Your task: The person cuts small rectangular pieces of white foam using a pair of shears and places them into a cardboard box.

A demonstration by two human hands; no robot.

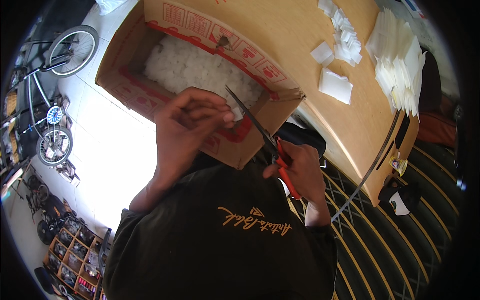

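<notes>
- Scissors with red handles and long dark blades, gripped in the curled fingers of the right hand.
- Small flat white piece, pinched between thumb and fingers of the left hand, just beside the blades.
- Brown cardboard box with red print, open beneath the left hand, holding a heap of small white pieces.
- Light-brown table to the right, bearing loose white sheets and a thick fanned white bundle.

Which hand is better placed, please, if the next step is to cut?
Probably the right hand: it grips the red-handled scissors, with the blades pointing away from the body. The left hand is occupied, holding a small white piece at its fingertips, near the blades.
</notes>
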